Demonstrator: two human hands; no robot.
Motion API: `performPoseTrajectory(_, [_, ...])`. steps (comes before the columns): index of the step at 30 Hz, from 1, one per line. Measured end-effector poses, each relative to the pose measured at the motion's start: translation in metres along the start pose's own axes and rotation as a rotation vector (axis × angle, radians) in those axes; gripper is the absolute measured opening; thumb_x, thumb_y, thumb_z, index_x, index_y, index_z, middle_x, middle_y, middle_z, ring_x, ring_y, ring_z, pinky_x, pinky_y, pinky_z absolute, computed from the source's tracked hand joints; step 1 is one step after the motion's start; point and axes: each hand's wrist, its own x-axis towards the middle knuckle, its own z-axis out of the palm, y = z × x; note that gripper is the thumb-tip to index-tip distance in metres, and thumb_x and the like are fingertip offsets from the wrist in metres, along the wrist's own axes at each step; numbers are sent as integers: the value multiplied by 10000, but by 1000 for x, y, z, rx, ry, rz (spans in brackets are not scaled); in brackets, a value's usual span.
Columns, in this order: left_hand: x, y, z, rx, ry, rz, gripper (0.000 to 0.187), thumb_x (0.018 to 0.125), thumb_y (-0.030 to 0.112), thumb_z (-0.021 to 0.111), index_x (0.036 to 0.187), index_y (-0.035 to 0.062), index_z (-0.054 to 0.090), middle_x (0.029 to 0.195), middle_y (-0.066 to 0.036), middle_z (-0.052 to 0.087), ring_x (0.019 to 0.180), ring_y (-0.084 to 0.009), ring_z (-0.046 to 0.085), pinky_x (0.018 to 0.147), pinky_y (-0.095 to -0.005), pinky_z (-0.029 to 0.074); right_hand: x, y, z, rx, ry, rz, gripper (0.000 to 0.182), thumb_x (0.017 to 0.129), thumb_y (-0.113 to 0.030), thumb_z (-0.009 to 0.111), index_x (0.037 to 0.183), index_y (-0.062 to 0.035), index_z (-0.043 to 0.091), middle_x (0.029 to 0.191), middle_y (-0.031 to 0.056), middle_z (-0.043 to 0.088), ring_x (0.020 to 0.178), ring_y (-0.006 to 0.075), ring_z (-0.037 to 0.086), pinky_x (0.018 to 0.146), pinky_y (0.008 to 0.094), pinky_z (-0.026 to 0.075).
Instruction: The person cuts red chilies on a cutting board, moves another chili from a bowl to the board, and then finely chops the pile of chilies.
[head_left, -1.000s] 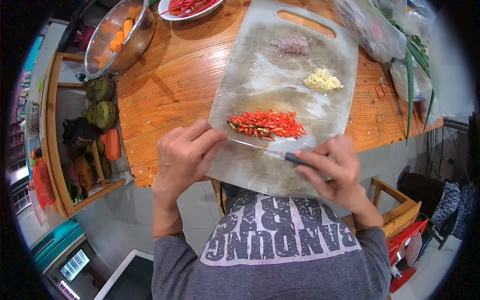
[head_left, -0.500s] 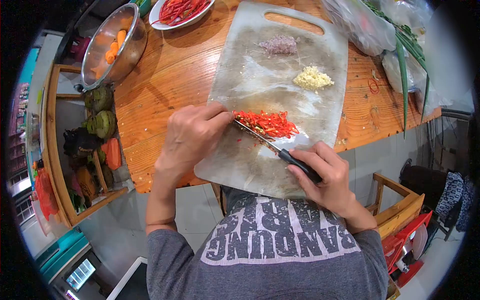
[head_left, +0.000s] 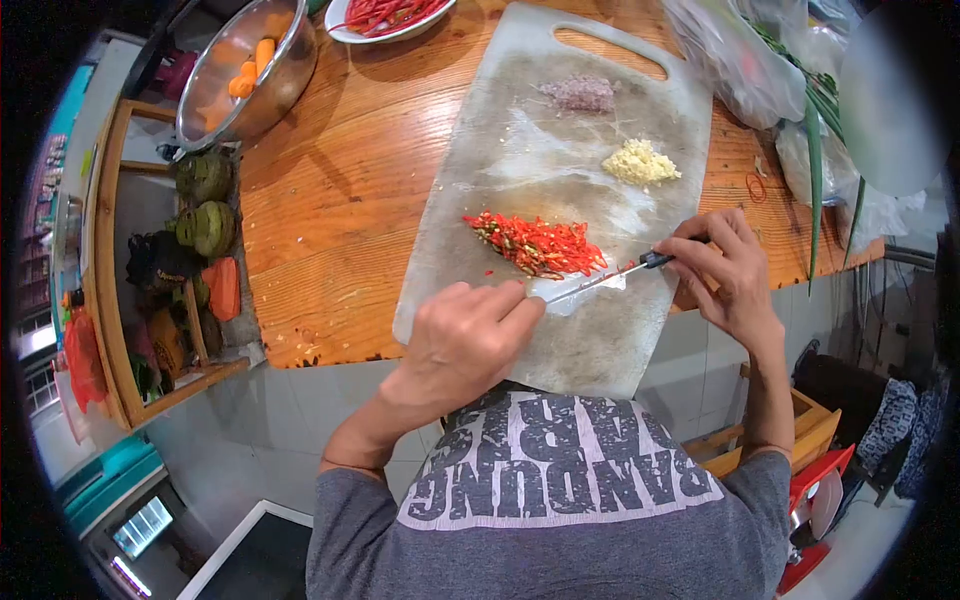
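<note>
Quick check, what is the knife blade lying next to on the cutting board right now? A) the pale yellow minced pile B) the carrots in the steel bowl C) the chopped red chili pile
C: the knife lies just below the chopped red chili pile, handle in the right hand, left hand fingers on the blade tip.

We are gripping the knife (head_left: 600, 281) handle in our right hand (head_left: 725, 270), near the cutting board (head_left: 520, 170)'s right edge; our left hand (head_left: 465, 340) is pressing its blade tip by the near edge. Chopped red chili (head_left: 535, 245) is lying just beyond; minced garlic (head_left: 640, 162) is sitting farther up.
</note>
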Motion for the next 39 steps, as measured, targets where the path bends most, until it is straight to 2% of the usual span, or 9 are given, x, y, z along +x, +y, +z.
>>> performPoseTrajectory(2, [-2, 0, 8, -14, 34, -52, 103, 807, 130, 778, 885, 114, 713, 797, -32, 652, 658, -225, 642, 569, -347, 466, 8, 4, 1, -6, 7, -33, 300, 751, -85, 767, 1049, -115, 752, 964, 51, 652, 893, 271, 598, 765, 383, 502])
performPoseTrajectory(5, [-5, -4, 7, 31, 102, -91, 96, 797, 95, 729, 869, 103, 666, 738, -40, 543, 629, -223, 607, 556, -361, 448, 22, 2, 7, -31, 37, -74, 313, 740, -80, 761, 1050, -124, 756, 965, 51, 646, 912, 274, 597, 789, 378, 507])
performPoseTrajectory(13, [-12, -26, -17, 104, 125, -192, 144, 776, 119, 791, 906, 147, 736, 841, -15, 681, 689, -238, 649, 604, -362, 489, 35, -18, 14, 3, 134, -130, 308, 731, -78, 763, 1037, -112, 751, 926, 52, 631, 874, 274, 597, 763, 379, 512])
performPoseTrajectory(18, [-12, -38, -29, 139, 109, -176, 138, 773, 125, 788, 900, 144, 738, 862, -11, 691, 701, -241, 656, 620, -363, 502, 13, -50, 15, 108, 39, -29, 274, 761, -96, 778, 1033, -93, 748, 888, 55, 619, 780, 243, 606, 661, 354, 508])
performPoseTrajectory(19, [-12, -40, -31, 147, 88, -169, 132, 776, 130, 786, 898, 141, 737, 864, -12, 691, 705, -242, 659, 623, -362, 505, 11, -55, 20, 139, 81, -49, 267, 779, -114, 791, 1041, -93, 746, 869, 50, 611, 739, 218, 605, 606, 337, 497])
performPoseTrajectory(23, [-12, -50, -34, 231, -40, -174, 113, 796, 153, 773, 895, 130, 724, 872, -17, 692, 718, -250, 667, 634, -365, 517, 4, -68, 43, 179, 115, -4, 286, 784, -119, 805, 1061, -88, 741, 865, 46, 612, 719, 206, 602, 557, 328, 485])
performPoseTrajectory(29, [2, -67, -30, 240, 17, -77, 116, 810, 158, 763, 914, 137, 716, 875, -8, 690, 713, -243, 665, 624, -365, 515, 7, -71, 47, 177, 172, 86, 305, 755, -49, 832, 1050, -39, 757, 869, 82, 628, 720, 217, 602, 591, 322, 475])
performPoseTrajectory(35, [21, -71, -38, 287, 59, 20, 109, 814, 147, 762, 909, 134, 710, 899, -1, 709, 696, -233, 666, 616, -358, 519, 10, -76, 32, 178, 249, 95, 287, 759, -71, 824, 1038, -71, 757, 861, 55, 632, 717, 203, 614, 580, 331, 487])
performPoseTrajectory(39, [28, -78, -37, 224, 68, 10, 111, 813, 140, 762, 911, 132, 710, 907, -15, 714, 715, -248, 680, 630, -362, 529, 28, -56, 21, 30, 279, 43, 301, 748, -101, 826, 1044, -127, 772, 875, 37, 642, 736, 202, 620, 601, 331, 503])
